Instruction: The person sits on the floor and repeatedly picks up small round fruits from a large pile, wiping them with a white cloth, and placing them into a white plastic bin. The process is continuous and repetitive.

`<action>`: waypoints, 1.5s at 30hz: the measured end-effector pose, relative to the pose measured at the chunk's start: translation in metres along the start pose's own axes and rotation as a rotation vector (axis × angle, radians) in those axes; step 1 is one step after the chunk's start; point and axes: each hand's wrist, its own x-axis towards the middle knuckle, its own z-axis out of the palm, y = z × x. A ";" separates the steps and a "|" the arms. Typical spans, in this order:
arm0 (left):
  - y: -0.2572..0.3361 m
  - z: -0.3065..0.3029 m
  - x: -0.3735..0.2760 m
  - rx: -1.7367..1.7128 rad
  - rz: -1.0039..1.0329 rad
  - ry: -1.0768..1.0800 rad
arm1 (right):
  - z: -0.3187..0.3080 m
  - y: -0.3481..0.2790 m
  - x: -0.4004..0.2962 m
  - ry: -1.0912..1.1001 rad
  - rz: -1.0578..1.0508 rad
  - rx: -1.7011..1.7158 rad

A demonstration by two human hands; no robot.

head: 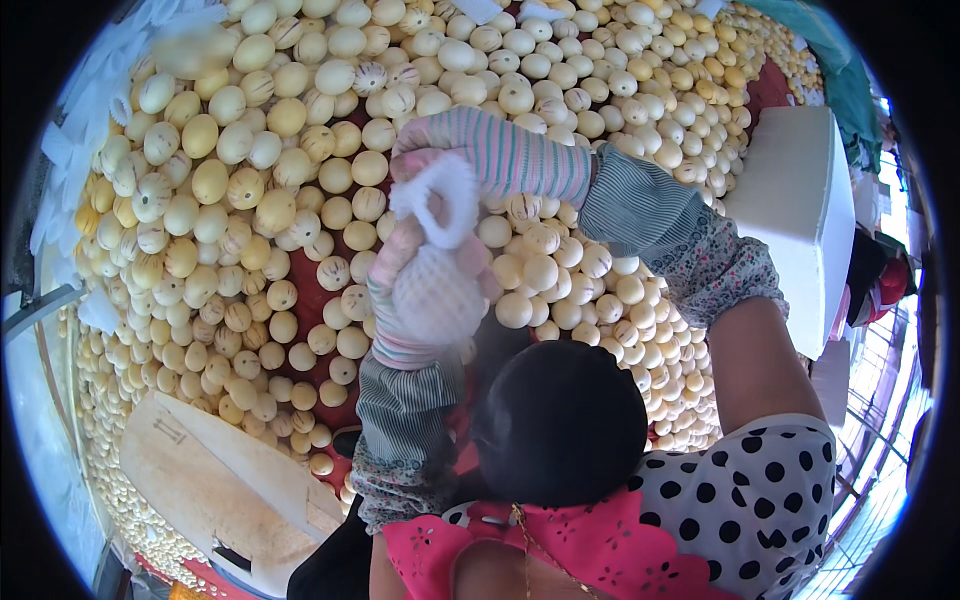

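My left hand (397,300), in a pink glove with green stripes, holds a rounded item wrapped in a white foam net sleeve (439,292). The covered thing's surface is hidden by the mesh. Above it, the loose end of white foam netting (459,199) forms a ring-like loop. My right hand (431,142), gloved alike, is curled at the top of that loop and grips it; the exact finger hold is partly hidden. Pale yellow pepino melons (540,271), some with purple streaks, lie around and beneath both hands.
Many loose melons cover the red ground sheet (307,300). White foam sleeves (82,176) are heaped along the left edge. A cardboard sheet (225,487) lies lower left, and a white foam box (784,217) stands at right. A dark rounded form (562,424) sits before my chest.
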 end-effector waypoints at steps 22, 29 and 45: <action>-0.021 -0.010 -0.012 1.000 0.303 0.552 | 0.055 0.001 -0.095 0.406 0.517 0.213; -0.008 -0.011 -0.039 0.468 -0.067 0.376 | 0.066 0.014 -0.084 0.071 0.410 1.130; 0.010 -0.003 -0.046 0.534 0.269 0.551 | 0.088 -0.016 -0.042 0.337 -0.043 -0.043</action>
